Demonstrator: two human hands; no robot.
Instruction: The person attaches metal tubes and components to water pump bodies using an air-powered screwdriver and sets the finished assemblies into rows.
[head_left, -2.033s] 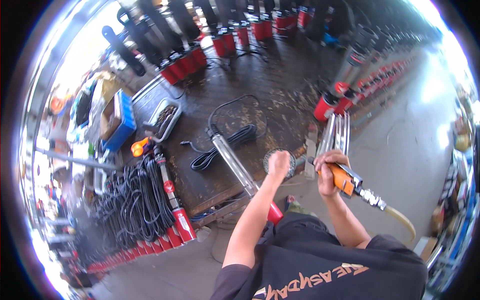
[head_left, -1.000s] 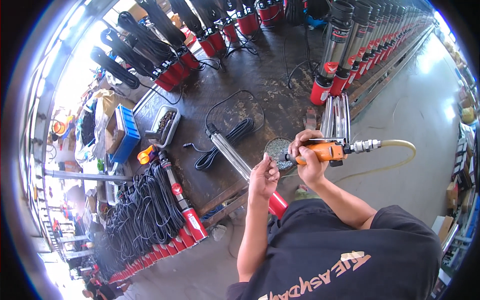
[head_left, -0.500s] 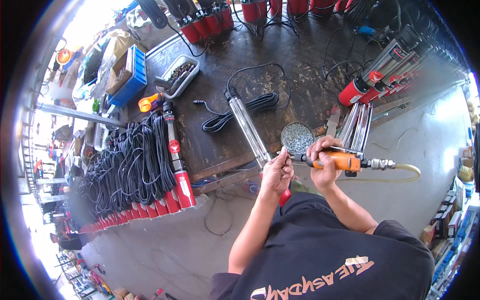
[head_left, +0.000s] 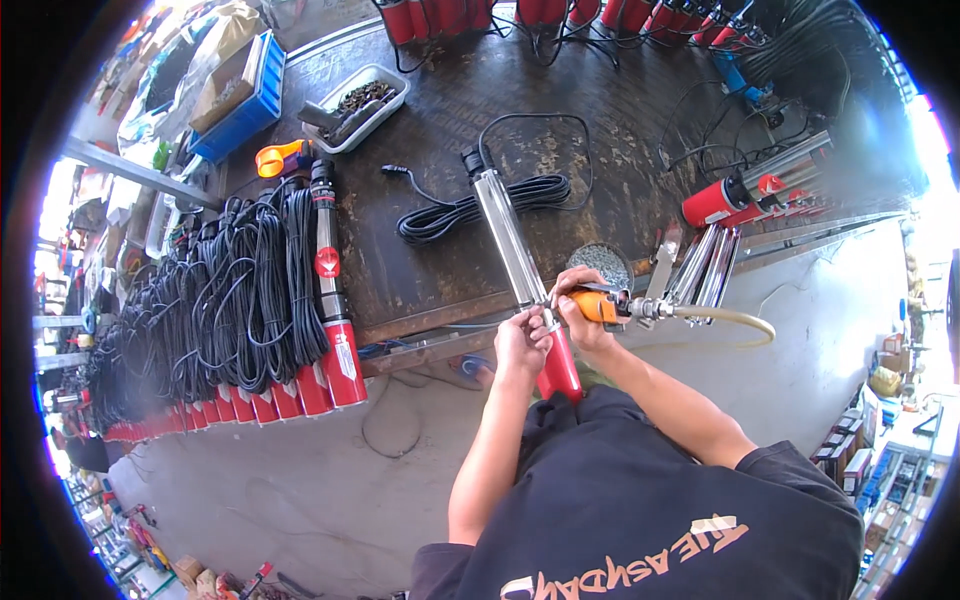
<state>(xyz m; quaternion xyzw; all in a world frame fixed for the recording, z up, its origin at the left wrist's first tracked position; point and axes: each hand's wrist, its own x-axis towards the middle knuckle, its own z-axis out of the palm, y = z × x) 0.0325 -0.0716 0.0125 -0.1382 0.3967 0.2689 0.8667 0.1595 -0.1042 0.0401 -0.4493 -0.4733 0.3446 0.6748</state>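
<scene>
A long submersible pump [head_left: 508,235], with a bright steel body and a red lower end, lies across the bench edge toward me. Its black cable lies coiled beside it. My left hand [head_left: 522,345] is closed at the joint between the steel and red parts, fingers pinched; what they hold is too small to make out. Gripped in my right hand [head_left: 582,325] is an orange air screwdriver [head_left: 599,306], a pale air hose running off to its right. The tool's front end is at the same joint, partly hidden by my fingers.
A round dish of small metal screws [head_left: 600,260] sits beyond my right hand. Finished-looking pumps with bundled black cables [head_left: 260,290] line the left. Further back are a white tray of small parts [head_left: 365,105] and a blue crate [head_left: 240,110]. Steel tubes [head_left: 703,265] lie at right.
My right hand has brought the air screwdriver left and in against the pump's joint, turning it. My left hand has shifted slightly left, so more of the red end shows. The view has moved a little.
</scene>
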